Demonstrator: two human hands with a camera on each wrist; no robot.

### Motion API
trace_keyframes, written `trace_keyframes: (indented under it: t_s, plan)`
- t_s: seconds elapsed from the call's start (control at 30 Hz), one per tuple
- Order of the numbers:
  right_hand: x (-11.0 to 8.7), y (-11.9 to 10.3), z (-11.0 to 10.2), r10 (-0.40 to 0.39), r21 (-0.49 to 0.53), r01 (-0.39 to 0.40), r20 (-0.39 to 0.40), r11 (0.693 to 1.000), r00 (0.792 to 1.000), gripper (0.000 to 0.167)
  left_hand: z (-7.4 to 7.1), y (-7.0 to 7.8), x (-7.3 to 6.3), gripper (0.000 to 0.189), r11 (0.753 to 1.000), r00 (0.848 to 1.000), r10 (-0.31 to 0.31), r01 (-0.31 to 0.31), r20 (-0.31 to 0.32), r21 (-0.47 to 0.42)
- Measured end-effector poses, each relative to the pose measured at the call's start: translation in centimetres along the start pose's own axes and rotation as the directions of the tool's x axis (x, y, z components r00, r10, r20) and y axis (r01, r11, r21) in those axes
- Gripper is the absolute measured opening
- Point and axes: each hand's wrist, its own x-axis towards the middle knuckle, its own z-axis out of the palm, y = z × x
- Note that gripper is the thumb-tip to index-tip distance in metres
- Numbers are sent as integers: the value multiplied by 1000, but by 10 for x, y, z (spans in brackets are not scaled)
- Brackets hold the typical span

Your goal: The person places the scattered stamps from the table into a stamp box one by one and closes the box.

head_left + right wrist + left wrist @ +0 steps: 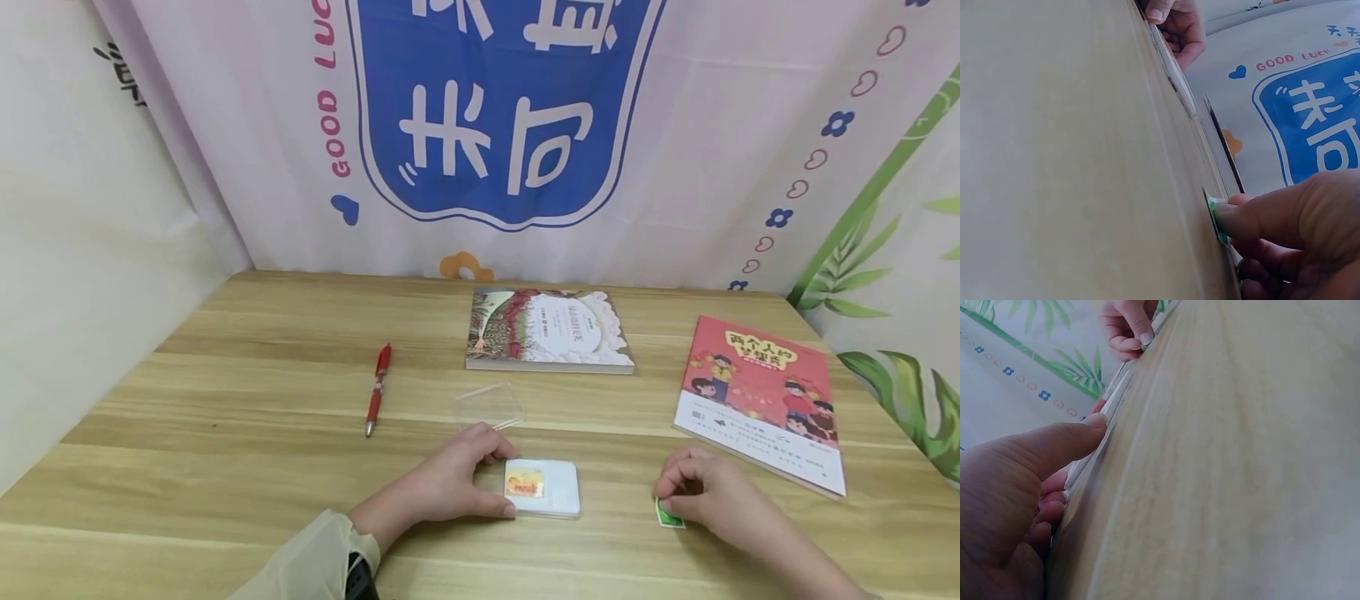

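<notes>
Small green pale-bordered square (670,520), near right, pinched by right hand (703,492); probably light, flexible, best held by edges. Left hand (459,477) grips left side of flat white rounded-corner plate (557,490), near centre.

Soft, even light brightens the head view, leaving only faint shadows on the light-brown, wood-grained tabletop (225,467). Both wrist views are dimmer and hazier; there a pale sheen washes over the tabletop, its grain blurred.
</notes>
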Motion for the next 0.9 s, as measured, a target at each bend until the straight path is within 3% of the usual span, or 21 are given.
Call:
trace_keyframes:
  t_s: [0.2,0.3,0.5,0.9]
  plan:
    - [1,-2,1,3,7,-4,35,1000,999,11,0,0,-1,46,1000,1000,0,0,4,2]
    - [2,1,-2,-5,63,0,80,998,997,10,1,0,-1,46,1000,1000,-5,5,6,1]
    - [6,4,-10,47,164,-77,180,984,983,14,0,0,-1,46,1000,1000,-14,14,4,7]
    - [16,-3,-14,46,185,-82,191,979,981,17,0,2,-1,47,1000,1000,-8,8,1,14]
